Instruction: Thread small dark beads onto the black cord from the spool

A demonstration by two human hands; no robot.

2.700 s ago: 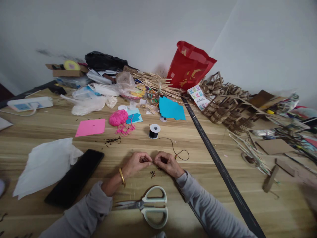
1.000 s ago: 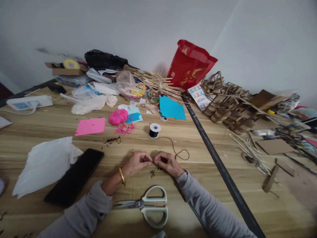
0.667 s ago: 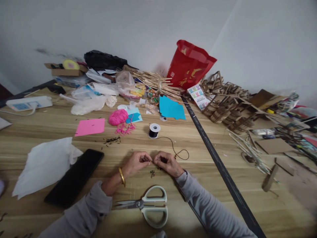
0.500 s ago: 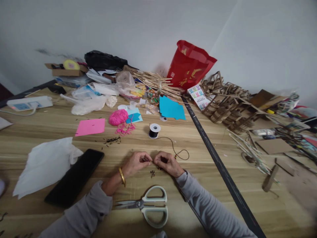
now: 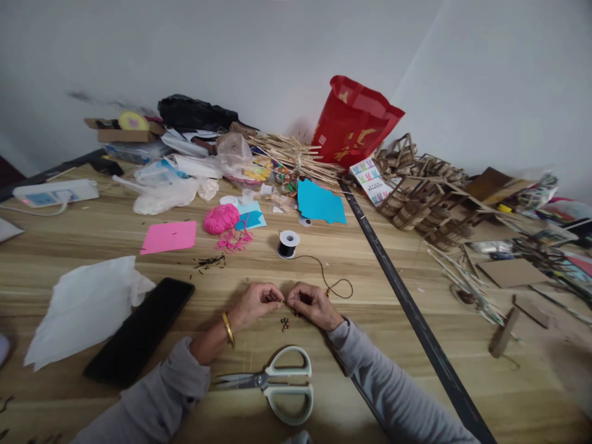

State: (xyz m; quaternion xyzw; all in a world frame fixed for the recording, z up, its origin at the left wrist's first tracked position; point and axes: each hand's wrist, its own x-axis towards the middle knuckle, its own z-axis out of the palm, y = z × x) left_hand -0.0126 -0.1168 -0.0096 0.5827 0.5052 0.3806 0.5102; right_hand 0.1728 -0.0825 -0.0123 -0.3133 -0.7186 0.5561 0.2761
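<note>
My left hand (image 5: pixel 258 303) and my right hand (image 5: pixel 314 304) meet fingertip to fingertip over the table, both closed in a pinch. Between the left fingertips is something tiny and dark, too small to name. A thin black cord (image 5: pixel 319 260) runs from the black spool (image 5: pixel 287 245), makes a loop and passes to my right hand, which pinches it. Small beads seem to sit on the cord beside that hand. Just below the fingers lies a small cluster of dark beads (image 5: pixel 285 324). Nearer to me, scissors (image 5: pixel 289 372) with pale handles lie with blades pointing left.
Left of the hands are a black phone (image 5: pixel 141 330), white paper (image 5: pixel 86 305), small black pieces (image 5: pixel 209 263) and a pink sheet (image 5: pixel 169 237). Pink yarn (image 5: pixel 222 219), blue paper (image 5: pixel 321 201) and a red bag (image 5: pixel 354 123) stand farther back. Small woven baskets (image 5: pixel 432 216) crowd the right.
</note>
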